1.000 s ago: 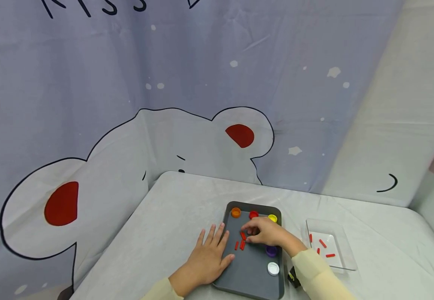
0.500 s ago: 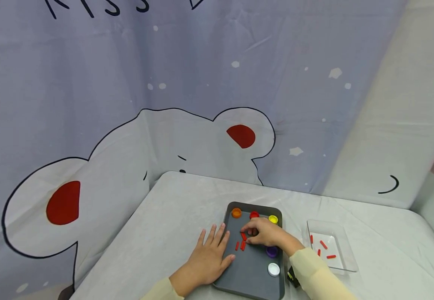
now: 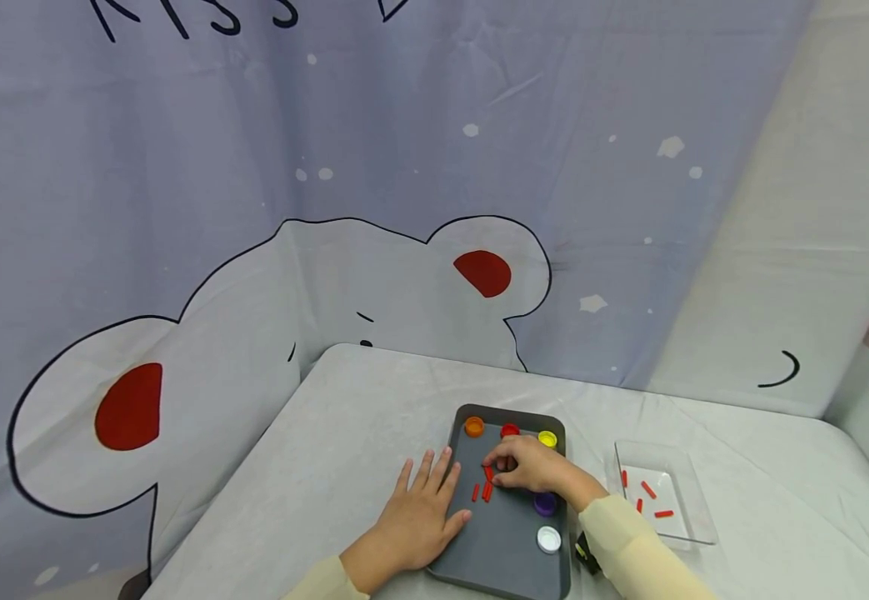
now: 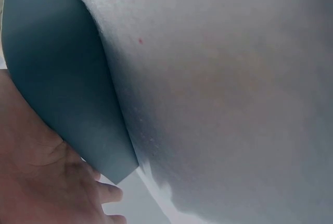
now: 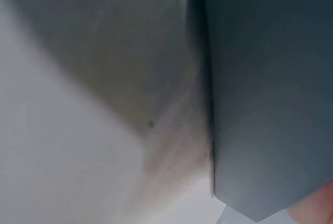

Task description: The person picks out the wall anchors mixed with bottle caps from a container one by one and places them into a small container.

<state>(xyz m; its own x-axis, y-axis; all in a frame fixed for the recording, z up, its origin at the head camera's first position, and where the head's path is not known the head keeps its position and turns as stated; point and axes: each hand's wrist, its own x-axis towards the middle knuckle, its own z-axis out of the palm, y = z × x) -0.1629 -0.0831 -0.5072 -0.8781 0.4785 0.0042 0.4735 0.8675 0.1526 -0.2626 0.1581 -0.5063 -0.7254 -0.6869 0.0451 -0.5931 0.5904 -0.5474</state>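
Observation:
My left hand (image 3: 415, 521) lies flat with spread fingers over the left side of a dark grey tray (image 3: 490, 554). Above the tray's middle, my right hand (image 3: 531, 465) pinches a short red stick (image 3: 489, 473), index fingertip at its far end and thumb at its near end. Just below that stick lie more red sticks (image 3: 487, 492), close together, with a single red stick (image 3: 475, 492) to their left. The left wrist view shows part of the left hand (image 4: 41, 177) beside a dark panel; in the right wrist view only a bit of the right hand (image 5: 315, 208) shows.
Small round lids edge the tray: orange (image 3: 474, 427), red (image 3: 510, 430), yellow (image 3: 547, 438), purple (image 3: 545, 503) and white (image 3: 549, 540). Right of it stands a clear box (image 3: 696, 504) holding several red sticks (image 3: 648, 490). A black object (image 3: 586, 554) sits by the right forearm.

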